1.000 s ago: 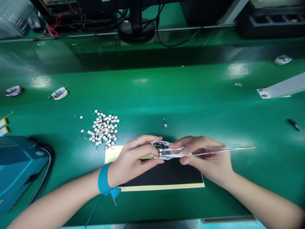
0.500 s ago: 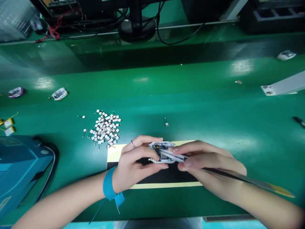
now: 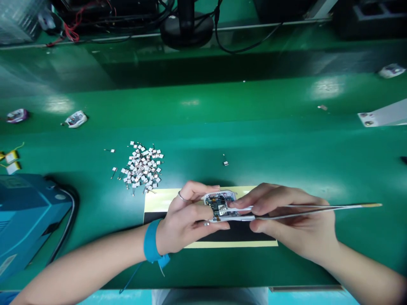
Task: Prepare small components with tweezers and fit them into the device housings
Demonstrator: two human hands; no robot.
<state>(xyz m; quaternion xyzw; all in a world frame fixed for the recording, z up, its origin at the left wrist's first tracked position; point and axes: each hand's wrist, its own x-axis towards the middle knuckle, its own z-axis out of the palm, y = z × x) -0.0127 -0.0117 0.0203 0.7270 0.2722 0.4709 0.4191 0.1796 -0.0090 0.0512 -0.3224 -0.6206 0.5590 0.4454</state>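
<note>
My left hand [image 3: 187, 212] is closed around a small white casing with an exposed circuit board [image 3: 216, 203], gripping it by its left side and edges. A ring and a blue wrist strap [image 3: 151, 240] are on that hand and wrist. Between the fingers of my right hand [image 3: 286, 207] is a pair of tweezers [image 3: 337, 208], whose long tail points right. The tweezer tips are spread, one over the board and one along the casing's lower edge. Beneath both hands lies a black mat with pale yellow borders [image 3: 235, 244].
A heap of small white-topped parts with short leads [image 3: 143, 165] lies left of the mat; one such part [image 3: 225, 163] sits apart. Other open casings [image 3: 76, 119] rest farther back. A blue machine [image 3: 32, 224] stands at left, a monitor stand [image 3: 186, 34] at the back.
The tweezers have swung closer to level and their tips have parted. The casing is tilted differently, showing more of its board. The whole view has shifted slightly.
</note>
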